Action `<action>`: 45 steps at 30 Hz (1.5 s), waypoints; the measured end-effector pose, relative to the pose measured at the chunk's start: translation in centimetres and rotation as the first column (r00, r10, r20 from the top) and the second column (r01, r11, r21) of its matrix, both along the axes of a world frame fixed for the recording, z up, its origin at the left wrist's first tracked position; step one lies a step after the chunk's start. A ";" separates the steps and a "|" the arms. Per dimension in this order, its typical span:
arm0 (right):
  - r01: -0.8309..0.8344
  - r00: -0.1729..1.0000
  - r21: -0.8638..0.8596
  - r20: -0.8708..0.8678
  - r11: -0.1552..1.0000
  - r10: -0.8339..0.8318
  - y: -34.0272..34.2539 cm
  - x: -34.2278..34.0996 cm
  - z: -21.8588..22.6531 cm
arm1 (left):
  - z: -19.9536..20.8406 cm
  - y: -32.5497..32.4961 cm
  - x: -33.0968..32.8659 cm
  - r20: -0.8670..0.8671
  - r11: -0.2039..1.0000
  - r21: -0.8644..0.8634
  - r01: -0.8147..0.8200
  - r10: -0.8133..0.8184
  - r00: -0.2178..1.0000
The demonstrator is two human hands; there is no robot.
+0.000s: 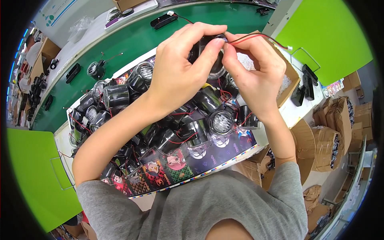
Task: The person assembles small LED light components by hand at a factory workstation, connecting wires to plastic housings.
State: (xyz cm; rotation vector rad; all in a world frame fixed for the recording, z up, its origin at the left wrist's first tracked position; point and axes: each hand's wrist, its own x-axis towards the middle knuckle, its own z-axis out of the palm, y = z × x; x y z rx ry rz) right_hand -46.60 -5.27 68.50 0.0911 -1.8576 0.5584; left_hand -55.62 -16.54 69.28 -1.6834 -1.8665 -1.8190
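Above the heap of parts, my left hand [180, 66] is closed around a black cylindrical housing [195, 53], thumb and forefinger at its upper edge. A clear ring shows beneath the fingers; the rest is hidden. My right hand [258, 76] meets it there, thumb and forefinger pinching a red and black wire pair [256, 35] close to the housing. The wires arc to the right and end in a small white connector [289, 48]. Below both hands lie several similar glossy black housings [116, 96] with slotted ends and loose red wires, piled on a colourful printed sheet [212, 162].
A green mat [132, 35] covers the far bench, with a single housing [96, 70] and flat black parts [73, 73] on it. To the right stand an open carton [294, 82] and more black parts [309, 82]. Cardboard boxes [326, 148] fill the floor at right.
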 end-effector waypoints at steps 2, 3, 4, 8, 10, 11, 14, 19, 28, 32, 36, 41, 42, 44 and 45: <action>0.034 0.999 0.027 0.006 0.999 -0.034 -0.4 0.2 0.4 | -0.2 0.3 -0.1 -0.206 0.984 0.121 -0.134 0.157 0.966; 0.068 0.998 0.056 0.011 0.996 -0.069 -0.6 0.3 0.5 | -0.1 0.3 -0.1 -0.206 0.984 0.120 -0.131 0.153 0.966; 0.072 0.997 0.056 0.010 0.996 -0.072 -0.6 0.2 0.5 | -0.1 0.4 0.0 -0.204 0.982 0.121 -0.148 0.170 0.964; 0.119 0.993 0.084 -0.013 0.989 -0.118 -0.9 -0.1 0.4 | -0.2 0.3 -0.2 -0.313 0.965 0.177 -0.193 0.241 0.919; 0.113 0.993 0.053 0.011 0.992 -0.114 -1.0 -0.1 0.5 | -0.2 0.2 -0.5 -0.326 0.967 0.168 -0.189 0.236 0.916; 0.090 0.995 -0.008 0.053 0.996 -0.090 -1.1 0.0 0.6 | -0.2 0.1 -0.5 -0.339 0.969 0.160 -0.188 0.233 0.912; 0.057 0.992 -0.082 0.118 0.995 -0.048 -1.1 -0.3 0.5 | -0.3 0.0 -0.6 -0.260 0.973 0.127 -0.194 0.222 0.940; 0.085 0.962 -0.144 0.269 0.986 -0.044 -1.4 0.2 -0.4 | -1.1 -0.5 -0.4 -0.247 0.982 -0.008 -0.190 0.183 0.952; -0.027 0.963 -0.041 0.268 0.999 0.037 -0.4 0.2 0.0 | -1.3 -1.1 -1.1 -0.297 0.992 0.077 -0.103 0.122 0.947; -0.087 0.970 0.091 0.234 0.992 0.064 -0.4 0.9 0.4 | -0.8 -1.7 -0.8 0.239 0.990 -0.048 0.129 -0.114 0.964; -0.177 0.934 -0.080 0.301 0.981 0.193 -0.1 1.4 0.5 | -0.6 -1.5 -0.8 0.651 0.960 -0.009 0.279 -0.206 0.730; -0.187 0.843 -0.585 0.317 0.789 0.435 2.2 2.4 0.8 | 0.0 -2.2 -1.1 0.837 0.905 0.038 0.424 -0.261 0.482; -0.127 0.845 -0.468 0.410 0.874 0.343 5.0 2.5 0.4 | 0.3 -2.3 -1.0 0.850 0.895 0.053 0.443 -0.273 0.450; 0.117 0.712 -0.216 0.698 0.969 0.069 10.0 2.5 -1.4 | 0.7 -2.6 -1.1 0.861 0.881 0.005 0.473 -0.244 0.445; 0.190 0.539 -0.133 0.842 0.973 0.009 12.0 2.7 -2.5 | 0.7 -2.7 -1.2 0.862 0.873 -0.002 0.488 -0.246 0.444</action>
